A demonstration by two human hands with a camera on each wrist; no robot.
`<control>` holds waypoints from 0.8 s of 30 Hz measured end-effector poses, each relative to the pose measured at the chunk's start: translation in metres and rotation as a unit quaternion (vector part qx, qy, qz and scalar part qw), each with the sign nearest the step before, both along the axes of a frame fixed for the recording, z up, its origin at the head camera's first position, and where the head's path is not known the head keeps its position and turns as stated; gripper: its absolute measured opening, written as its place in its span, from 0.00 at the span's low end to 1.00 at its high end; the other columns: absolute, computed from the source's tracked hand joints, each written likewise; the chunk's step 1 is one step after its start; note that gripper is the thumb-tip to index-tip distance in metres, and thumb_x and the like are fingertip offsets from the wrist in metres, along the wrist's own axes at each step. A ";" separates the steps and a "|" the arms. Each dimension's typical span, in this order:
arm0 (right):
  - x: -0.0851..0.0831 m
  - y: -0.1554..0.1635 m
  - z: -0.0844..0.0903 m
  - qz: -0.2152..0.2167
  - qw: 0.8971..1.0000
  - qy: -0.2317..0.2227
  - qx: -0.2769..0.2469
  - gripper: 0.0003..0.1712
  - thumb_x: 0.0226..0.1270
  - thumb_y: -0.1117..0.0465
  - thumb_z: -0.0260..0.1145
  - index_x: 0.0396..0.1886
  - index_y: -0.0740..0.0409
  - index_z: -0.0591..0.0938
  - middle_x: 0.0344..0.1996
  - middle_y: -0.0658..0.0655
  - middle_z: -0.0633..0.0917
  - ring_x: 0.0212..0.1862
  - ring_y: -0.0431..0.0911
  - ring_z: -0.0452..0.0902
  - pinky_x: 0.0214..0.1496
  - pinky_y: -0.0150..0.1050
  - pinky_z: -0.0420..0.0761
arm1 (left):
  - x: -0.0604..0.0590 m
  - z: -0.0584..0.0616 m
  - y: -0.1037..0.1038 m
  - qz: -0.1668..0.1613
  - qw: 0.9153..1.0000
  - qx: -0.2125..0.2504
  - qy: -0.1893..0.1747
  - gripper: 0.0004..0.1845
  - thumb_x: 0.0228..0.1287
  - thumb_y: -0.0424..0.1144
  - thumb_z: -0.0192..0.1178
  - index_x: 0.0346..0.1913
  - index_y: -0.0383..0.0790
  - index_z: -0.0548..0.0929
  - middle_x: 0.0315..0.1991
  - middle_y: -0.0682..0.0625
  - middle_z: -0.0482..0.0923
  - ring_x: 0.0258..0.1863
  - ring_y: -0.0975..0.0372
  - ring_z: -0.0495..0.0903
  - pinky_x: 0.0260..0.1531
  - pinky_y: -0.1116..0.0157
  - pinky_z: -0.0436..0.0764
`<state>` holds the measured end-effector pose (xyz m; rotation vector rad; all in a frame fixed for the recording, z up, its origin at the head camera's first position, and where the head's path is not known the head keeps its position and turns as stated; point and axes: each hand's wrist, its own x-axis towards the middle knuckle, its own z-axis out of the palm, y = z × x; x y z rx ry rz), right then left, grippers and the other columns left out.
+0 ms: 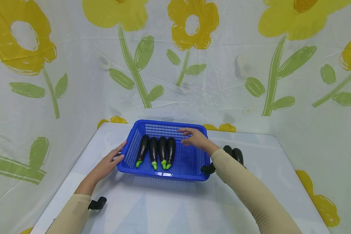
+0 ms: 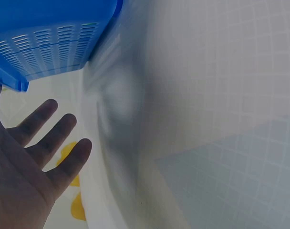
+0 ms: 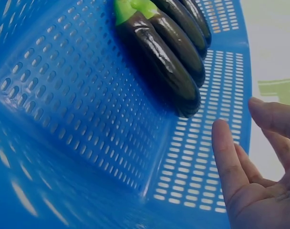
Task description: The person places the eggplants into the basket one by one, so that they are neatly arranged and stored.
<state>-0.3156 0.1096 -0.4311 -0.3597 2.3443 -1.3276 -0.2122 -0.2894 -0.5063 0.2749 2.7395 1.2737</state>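
Observation:
A blue plastic basket with slotted walls stands on the table. Several dark eggplants with green stem ends lie side by side in its left half. My left hand is at the basket's left rim, fingers extended; the left wrist view shows them spread beneath the overhanging rim. Over the right part of the basket, my right hand hovers with nothing in its fingers. In the right wrist view, its parted thumb and fingers appear beside the far wall, apart from the eggplants.
Two more dark eggplants lie on the table right of the basket, partly hidden behind my right sleeve. The white table meets a flower-printed curtain at the back and sides.

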 end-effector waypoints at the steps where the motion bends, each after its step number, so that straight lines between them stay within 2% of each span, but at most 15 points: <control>1: 0.000 0.001 0.001 0.000 1.000 0.002 -0.003 0.31 0.72 0.66 0.66 0.73 0.52 0.73 0.68 0.68 0.73 0.57 0.61 0.83 0.62 0.57 0.78 | 0.000 0.000 0.000 0.000 1.000 0.000 0.000 0.35 0.81 0.54 0.46 0.83 0.56 0.49 0.79 0.31 0.51 0.71 0.32 0.61 0.59 0.29 0.69; 12: -0.001 0.011 0.004 -0.001 1.000 0.004 -0.015 0.31 0.73 0.66 0.65 0.74 0.52 0.72 0.70 0.69 0.70 0.59 0.61 0.81 0.62 0.56 0.78 | 0.001 0.001 0.001 -0.001 1.000 0.000 0.000 0.35 0.81 0.53 0.46 0.83 0.54 0.49 0.79 0.31 0.51 0.71 0.32 0.60 0.59 0.29 0.69; 24: 0.000 0.027 0.009 -0.034 0.999 0.000 -0.001 0.31 0.73 0.64 0.66 0.73 0.50 0.73 0.71 0.66 0.71 0.59 0.59 0.81 0.62 0.57 0.78 | 0.000 0.000 0.000 -0.001 1.000 -0.001 0.005 0.35 0.81 0.53 0.46 0.83 0.53 0.49 0.79 0.31 0.51 0.71 0.31 0.60 0.60 0.30 0.69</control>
